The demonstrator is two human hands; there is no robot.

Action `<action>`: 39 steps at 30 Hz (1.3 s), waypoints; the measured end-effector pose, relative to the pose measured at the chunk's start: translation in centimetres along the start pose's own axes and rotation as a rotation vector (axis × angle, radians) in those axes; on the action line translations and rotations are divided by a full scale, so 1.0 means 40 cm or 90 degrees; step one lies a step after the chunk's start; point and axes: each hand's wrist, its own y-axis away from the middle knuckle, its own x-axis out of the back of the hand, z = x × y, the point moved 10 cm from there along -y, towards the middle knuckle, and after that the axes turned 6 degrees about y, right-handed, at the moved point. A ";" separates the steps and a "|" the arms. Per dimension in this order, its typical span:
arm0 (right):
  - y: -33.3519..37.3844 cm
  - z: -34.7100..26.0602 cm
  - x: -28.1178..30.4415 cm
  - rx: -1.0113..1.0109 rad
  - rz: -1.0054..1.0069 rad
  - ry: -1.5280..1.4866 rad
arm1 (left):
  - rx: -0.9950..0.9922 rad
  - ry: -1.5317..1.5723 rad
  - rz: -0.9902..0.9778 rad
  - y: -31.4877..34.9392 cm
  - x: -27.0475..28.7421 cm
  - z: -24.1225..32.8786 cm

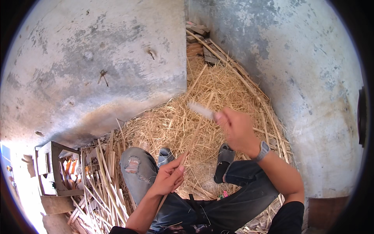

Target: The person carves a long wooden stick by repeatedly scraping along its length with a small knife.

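Note:
My left hand (169, 177) is closed around a slender bamboo strip (198, 130), which slants up and away from me over the pile of shavings. The strip's lower end runs back beneath my left wrist toward my lap. In my right hand (238, 130), fingers wrapped round its handle, is a knife; its pale blade (201, 110) is smeared by motion and points left, near the far part of the strip. Whether blade and strip touch I cannot tell. The handle is mostly hidden in my fist.
Curly shavings (156, 126) cover the floor around my feet. Many split strips (105, 187) lie at my left beside a small wooden frame (70, 192). Long canes (249, 87) line the right wall (311, 97). A wall corner (183, 78) juts out ahead, with stacked blocks (198, 29) behind it.

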 end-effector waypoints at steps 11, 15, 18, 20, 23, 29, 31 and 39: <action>0.005 0.012 -0.078 -0.017 -0.169 0.276 | -0.026 -0.023 0.079 0.005 0.032 -0.005; 0.043 -0.003 -0.107 0.009 -0.182 0.260 | -0.020 -0.036 0.111 0.001 0.041 -0.016; 0.059 -0.014 -0.136 0.033 -0.204 0.252 | -0.016 -0.038 0.112 0.005 0.042 -0.018; 0.018 0.026 -0.087 -0.012 -0.124 0.273 | -0.019 -0.033 0.116 0.010 0.045 -0.014; -0.046 0.138 0.028 -0.083 -0.057 0.252 | -0.020 -0.085 0.123 0.005 0.045 -0.018; -0.005 0.076 0.034 -0.080 -0.047 0.187 | -0.035 -0.029 0.102 0.004 0.045 -0.011; 0.037 0.016 -0.024 -0.027 -0.073 0.196 | -0.058 -0.081 0.115 -0.001 0.051 -0.016; -0.016 0.116 -0.059 -0.055 -0.109 0.243 | -0.139 -0.329 0.191 0.011 0.084 -0.018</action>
